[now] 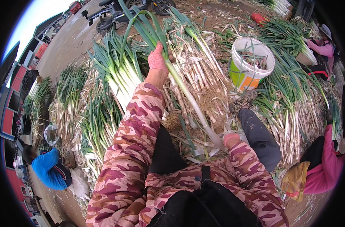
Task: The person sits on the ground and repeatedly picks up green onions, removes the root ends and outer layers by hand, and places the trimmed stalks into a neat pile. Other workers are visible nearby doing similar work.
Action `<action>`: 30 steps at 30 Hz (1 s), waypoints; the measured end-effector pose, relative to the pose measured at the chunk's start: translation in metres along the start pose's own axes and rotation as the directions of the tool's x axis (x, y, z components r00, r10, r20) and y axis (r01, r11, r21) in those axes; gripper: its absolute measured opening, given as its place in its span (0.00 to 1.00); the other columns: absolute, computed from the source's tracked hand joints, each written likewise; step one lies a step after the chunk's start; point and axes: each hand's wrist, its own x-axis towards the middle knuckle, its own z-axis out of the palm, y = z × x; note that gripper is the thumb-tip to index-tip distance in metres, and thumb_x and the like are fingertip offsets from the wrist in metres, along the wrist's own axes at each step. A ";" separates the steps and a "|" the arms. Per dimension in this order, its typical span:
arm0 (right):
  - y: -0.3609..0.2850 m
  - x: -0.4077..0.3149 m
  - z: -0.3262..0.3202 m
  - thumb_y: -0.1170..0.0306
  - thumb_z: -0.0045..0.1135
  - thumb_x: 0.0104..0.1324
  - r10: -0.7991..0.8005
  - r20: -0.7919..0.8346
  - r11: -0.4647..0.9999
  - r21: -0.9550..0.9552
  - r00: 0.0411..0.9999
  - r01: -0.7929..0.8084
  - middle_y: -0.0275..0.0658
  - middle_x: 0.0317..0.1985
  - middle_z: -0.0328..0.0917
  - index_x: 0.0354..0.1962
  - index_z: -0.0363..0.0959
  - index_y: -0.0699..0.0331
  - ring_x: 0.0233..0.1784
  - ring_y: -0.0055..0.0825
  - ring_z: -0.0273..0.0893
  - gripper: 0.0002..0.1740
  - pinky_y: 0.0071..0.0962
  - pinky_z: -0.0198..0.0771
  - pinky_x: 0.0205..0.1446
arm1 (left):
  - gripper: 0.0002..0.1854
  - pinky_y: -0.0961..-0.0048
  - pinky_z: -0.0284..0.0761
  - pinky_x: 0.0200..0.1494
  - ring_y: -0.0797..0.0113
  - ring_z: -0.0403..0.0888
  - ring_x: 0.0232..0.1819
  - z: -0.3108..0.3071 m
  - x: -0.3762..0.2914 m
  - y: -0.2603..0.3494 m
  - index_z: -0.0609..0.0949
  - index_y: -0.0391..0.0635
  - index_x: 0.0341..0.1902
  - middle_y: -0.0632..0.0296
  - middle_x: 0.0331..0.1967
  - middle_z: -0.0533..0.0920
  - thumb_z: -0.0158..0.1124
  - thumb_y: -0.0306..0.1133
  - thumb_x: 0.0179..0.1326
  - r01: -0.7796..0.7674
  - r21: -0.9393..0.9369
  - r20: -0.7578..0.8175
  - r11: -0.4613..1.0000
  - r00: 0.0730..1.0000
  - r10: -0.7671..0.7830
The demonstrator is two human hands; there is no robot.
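A long green onion (pixel 186 92) runs slantwise before me, its leaves up and away and its pale root end low. My left hand (pixel 157 59), in a pink glove, is closed around it where the stalk turns to green leaves. Beside the root end is my right hand (pixel 231 139), also in pink; its fingers are mostly hidden, so its grip does not show. White-stalked onions (pixel 123 82) lie in a bundle to the left of the held one. Behind it spreads a pile of onions with soil-stained stalks and roots (pixel 199 71).
A white bucket (pixel 251 59) holding scraps stands beyond my right foot. More onion heaps (pixel 291 113) lie on both sides. A person in blue (pixel 49 170) is at the left, a person in pink (pixel 322 170) at the right, another farther back. An electric scooter (pixel 113 17) stands ahead.
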 end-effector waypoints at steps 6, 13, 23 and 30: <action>-0.020 -0.025 -0.139 0.49 0.54 0.76 -0.036 -0.790 0.449 0.535 0.612 0.716 0.55 0.50 0.87 0.56 0.79 0.68 0.55 0.55 0.84 0.29 0.43 0.76 0.62 | 0.22 0.52 0.81 0.36 0.58 0.77 0.28 0.030 -0.013 -0.004 0.78 0.48 0.49 0.56 0.33 0.81 0.64 0.56 0.76 0.138 -0.011 -0.008 0.990 0.990 -0.138; -0.037 -0.012 -0.134 0.47 0.66 0.68 -0.288 -0.466 0.641 0.555 0.837 0.530 0.49 0.43 0.88 0.56 0.80 0.68 0.46 0.41 0.87 0.33 0.40 0.79 0.56 | 0.23 0.39 0.76 0.55 0.51 0.75 0.41 0.016 0.009 0.016 0.77 0.47 0.47 0.54 0.40 0.79 0.55 0.56 0.79 -0.027 -0.278 -0.003 0.960 1.000 0.028; -0.075 -0.029 -0.064 0.55 0.67 0.68 -0.417 -0.462 0.109 0.830 0.783 0.547 0.37 0.31 0.85 0.47 0.85 0.65 0.32 0.28 0.83 0.22 0.33 0.79 0.39 | 0.25 0.66 0.68 0.25 0.69 0.68 0.19 -0.017 0.001 -0.011 0.79 0.46 0.43 0.71 0.20 0.69 0.68 0.59 0.73 0.136 -0.035 0.253 0.990 0.960 -0.122; -0.020 0.028 0.104 0.59 0.58 0.69 -0.094 0.364 0.996 0.024 0.927 0.091 0.39 0.63 0.86 0.58 0.86 0.57 0.66 0.38 0.85 0.23 0.44 0.79 0.63 | 0.21 0.65 0.60 0.16 0.69 0.60 0.11 -0.012 0.002 0.018 0.71 0.53 0.37 0.70 0.14 0.65 0.72 0.52 0.72 -0.201 0.177 -0.140 0.963 0.964 0.227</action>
